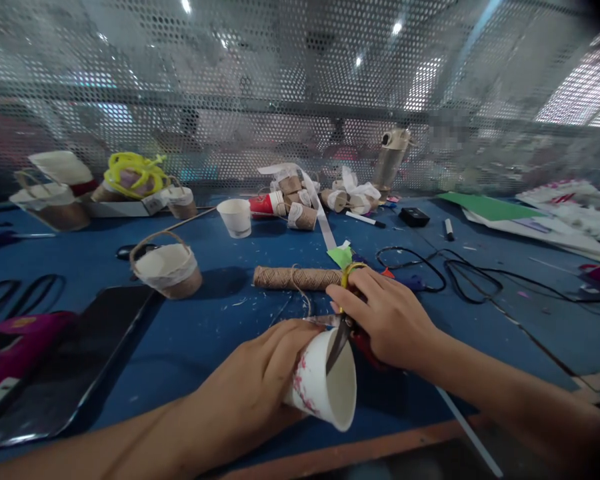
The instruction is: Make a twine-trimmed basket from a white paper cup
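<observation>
The person's left hand closed around a floral-printed paper cup, tipped sideways near the desk's front edge, mouth rightward. Right hand gripping scissors, blades spread, one at the cup's rim. Twine spool lying beyond, farther from that edge.

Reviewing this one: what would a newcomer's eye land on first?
Probably the flower-printed paper cup at the front, gripped in the left hand, with the right hand holding scissors at its rim. Next might come the bright yellow bundle at the back left and the green sheet at the back right.
</observation>
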Tool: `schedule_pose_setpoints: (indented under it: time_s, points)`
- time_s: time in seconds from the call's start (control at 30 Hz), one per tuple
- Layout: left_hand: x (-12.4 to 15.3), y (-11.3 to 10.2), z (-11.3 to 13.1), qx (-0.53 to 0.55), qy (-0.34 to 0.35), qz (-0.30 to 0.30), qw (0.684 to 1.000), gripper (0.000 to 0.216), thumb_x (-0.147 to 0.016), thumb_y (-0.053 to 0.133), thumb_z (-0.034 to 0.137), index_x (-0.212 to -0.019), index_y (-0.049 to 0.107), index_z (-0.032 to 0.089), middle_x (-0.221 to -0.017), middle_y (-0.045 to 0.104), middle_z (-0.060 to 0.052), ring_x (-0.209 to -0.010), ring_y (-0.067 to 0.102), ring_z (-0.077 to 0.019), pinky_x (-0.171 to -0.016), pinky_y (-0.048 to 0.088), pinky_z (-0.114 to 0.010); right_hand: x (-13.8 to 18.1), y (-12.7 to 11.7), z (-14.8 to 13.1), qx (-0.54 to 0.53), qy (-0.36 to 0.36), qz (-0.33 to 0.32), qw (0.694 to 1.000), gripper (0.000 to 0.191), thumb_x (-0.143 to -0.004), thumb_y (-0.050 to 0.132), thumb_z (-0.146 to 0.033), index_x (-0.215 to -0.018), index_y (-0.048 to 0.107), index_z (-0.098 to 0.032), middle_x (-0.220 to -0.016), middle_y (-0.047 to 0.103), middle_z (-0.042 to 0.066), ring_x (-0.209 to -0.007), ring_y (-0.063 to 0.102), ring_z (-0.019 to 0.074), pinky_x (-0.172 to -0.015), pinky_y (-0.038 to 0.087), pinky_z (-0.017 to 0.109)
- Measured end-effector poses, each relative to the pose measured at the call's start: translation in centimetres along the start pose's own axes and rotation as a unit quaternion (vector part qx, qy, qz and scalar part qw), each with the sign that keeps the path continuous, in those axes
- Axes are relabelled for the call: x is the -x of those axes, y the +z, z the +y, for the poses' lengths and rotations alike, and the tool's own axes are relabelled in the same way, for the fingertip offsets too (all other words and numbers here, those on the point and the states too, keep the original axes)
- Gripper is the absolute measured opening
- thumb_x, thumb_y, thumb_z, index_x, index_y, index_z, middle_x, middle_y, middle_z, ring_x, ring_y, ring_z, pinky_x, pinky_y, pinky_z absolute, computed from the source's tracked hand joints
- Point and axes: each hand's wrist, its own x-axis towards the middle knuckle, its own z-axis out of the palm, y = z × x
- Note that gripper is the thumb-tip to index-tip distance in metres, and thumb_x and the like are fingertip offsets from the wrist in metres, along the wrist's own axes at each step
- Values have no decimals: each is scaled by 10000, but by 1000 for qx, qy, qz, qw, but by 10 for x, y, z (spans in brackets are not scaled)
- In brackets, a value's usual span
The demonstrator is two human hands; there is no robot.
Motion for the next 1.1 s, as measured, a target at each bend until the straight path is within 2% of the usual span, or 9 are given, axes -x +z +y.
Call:
schedule_pose_setpoints:
  time_s: [0.17, 0.27, 0.37, 0.5, 0.7, 0.8, 0.93, 1.1]
  points:
    - [1, 1, -1, 11, 1, 6, 1000, 638, -835, 661, 124, -1396, 362, 169, -1272, 682, -175, -1148, 694, -305, -952, 615, -446, -1, 0, 3, 25, -17, 13, 999, 250, -971, 496, -166, -1159, 661, -162, -888, 591, 99, -795, 509, 233, -657, 396, 319]
    - [-2, -2, -2, 28, -24, -11, 999, 715, -800, 709, 122, -1404, 336, 205, -1279, 674, -156, -1120, 703, -293, -934, 620, -438, -9, -1, 6, 47, -43, 25, 998, 198, -977, 514, -183, -1096, 672, -173, -832, 588, 79, -748, 496, 218, -615, 357, 308]
    - [-3, -6, -4, 38, -62, -24, 997, 760, -749, 747, 85, -1374, 347, 248, -1268, 672, -128, -1083, 713, -274, -901, 626, -415, -23, -4, 6, 80, -56, 28, 995, 187, -995, 501, -196, -1068, 672, -177, -842, 602, 82, -784, 514, 223, -631, 363, 309]
    - [1, -8, -6, 38, -72, 10, 997, 803, -727, 777, 105, -1390, 348, 249, -1314, 644, -145, -1127, 694, -302, -926, 608, -444, -35, -5, 5, 87, -52, 37, 994, 207, -1001, 487, -189, -1094, 671, -176, -868, 620, 80, -798, 516, 212, -655, 376, 309]
    - [5, -6, -6, 41, -74, -23, 996, 819, -752, 766, 114, -1421, 316, 259, -1295, 653, -135, -1097, 702, -303, -903, 608, -451, -27, -3, 7, 82, -69, 56, 993, 224, -997, 483, -187, -951, 702, -180, -740, 569, 54, -685, 452, 185, -578, 302, 302]
    - [5, -4, -6, 50, -67, -16, 996, 786, -763, 740, 108, -1414, 327, 264, -1285, 657, -129, -1077, 707, -299, -892, 609, -440, -23, -3, 8, 74, -60, 55, 994, 242, -989, 484, -178, -885, 702, -175, -719, 555, 53, -658, 426, 177, -559, 269, 301]
    - [6, -3, -6, 54, -54, -3, 997, 772, -765, 724, 114, -1420, 339, 249, -1266, 658, -129, -1061, 704, -292, -868, 614, -409, -20, -4, 9, 68, -59, 56, 994, 301, -995, 441, -164, -866, 713, -180, -695, 535, 50, -619, 380, 165, -539, 220, 300]
    - [5, -4, -6, 45, -43, -1, 998, 701, -787, 720, 137, -1385, 371, 249, -1194, 680, -114, -1010, 719, -282, -826, 625, -378, -19, -3, 7, 79, -50, 57, 994, 227, -1000, 510, -219, -879, 698, -181, -716, 549, 49, -635, 403, 169, -548, 235, 300]
